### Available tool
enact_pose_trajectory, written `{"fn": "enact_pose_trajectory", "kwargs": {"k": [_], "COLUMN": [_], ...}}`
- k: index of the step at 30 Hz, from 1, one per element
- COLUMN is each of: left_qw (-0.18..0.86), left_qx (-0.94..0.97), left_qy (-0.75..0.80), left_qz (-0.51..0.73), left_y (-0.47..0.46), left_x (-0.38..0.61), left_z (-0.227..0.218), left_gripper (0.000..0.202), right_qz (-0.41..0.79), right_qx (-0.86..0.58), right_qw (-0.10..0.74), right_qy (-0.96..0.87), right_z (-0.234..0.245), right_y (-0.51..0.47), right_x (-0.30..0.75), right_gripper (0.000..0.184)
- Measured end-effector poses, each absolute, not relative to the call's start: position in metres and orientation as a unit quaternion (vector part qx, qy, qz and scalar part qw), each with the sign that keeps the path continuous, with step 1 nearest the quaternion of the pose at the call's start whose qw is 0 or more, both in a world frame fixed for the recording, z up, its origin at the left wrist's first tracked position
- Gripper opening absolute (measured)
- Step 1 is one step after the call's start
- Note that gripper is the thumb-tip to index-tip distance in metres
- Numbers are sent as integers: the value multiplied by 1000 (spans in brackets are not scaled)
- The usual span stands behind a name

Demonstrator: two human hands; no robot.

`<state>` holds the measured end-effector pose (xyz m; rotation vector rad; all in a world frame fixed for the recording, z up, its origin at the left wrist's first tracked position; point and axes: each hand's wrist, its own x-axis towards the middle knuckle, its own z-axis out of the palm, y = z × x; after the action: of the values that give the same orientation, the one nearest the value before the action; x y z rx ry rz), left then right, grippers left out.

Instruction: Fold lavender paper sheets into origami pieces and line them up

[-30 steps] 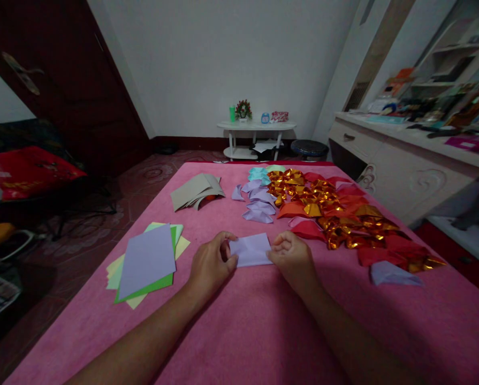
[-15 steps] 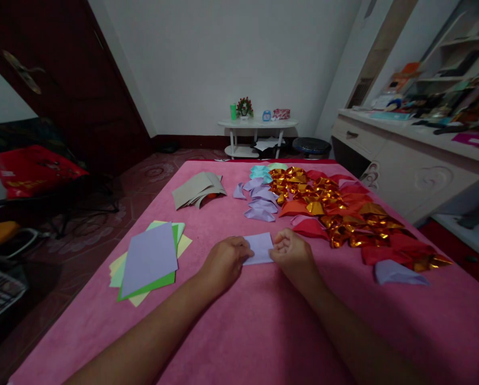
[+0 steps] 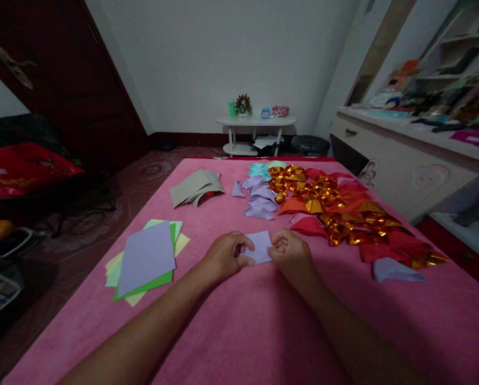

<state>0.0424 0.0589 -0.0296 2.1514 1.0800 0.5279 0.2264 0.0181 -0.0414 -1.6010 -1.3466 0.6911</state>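
Note:
A folded sheet of light purple paper (image 3: 260,245) lies on the pink cloth in front of me, with a hand at each side. My right hand (image 3: 289,250) is closed, its curled fingers pinching the paper's right edge. At the left edge, my left hand (image 3: 229,254) rests with thumb and forefinger apart in a curve over the paper; its other fingers are partly hidden. Farther back are several folded purple paper pieces (image 3: 259,206), and another folded purple piece (image 3: 397,270) lies to the right of my right hand.
A stack of coloured sheets (image 3: 146,259), purple on top, lies left. Behind it are fanned grey sheets (image 3: 197,187). Shiny gold folded pieces (image 3: 303,187) and red folded pieces (image 3: 400,246) cover the right side of the pink-covered table (image 3: 231,331). A white dresser (image 3: 408,160) stands beyond.
My left thumb has spread away from the forefinger, toward the paper's near edge. My right hand keeps its pinch on the right edge. The view has shifted slightly.

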Motion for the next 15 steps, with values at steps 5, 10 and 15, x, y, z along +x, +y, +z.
{"fn": "enact_pose_trajectory", "kwargs": {"k": [5,10,15], "left_qw": [218,368,433], "left_qx": [828,827,815], "left_qy": [486,393,342], "left_qz": [175,161,177], "left_y": [52,59,65], "left_x": [59,41,26], "left_z": [-28,-23,-22], "left_gripper": [34,28,33], "right_qz": [248,253,122], "right_qx": [-661,-654,-673], "right_qw": [427,426,380], "right_qy": [-565,-572,-623], "right_z": [-45,-48,-32], "right_y": [18,18,9], "right_x": [224,228,225], "right_gripper": [7,5,9]}}
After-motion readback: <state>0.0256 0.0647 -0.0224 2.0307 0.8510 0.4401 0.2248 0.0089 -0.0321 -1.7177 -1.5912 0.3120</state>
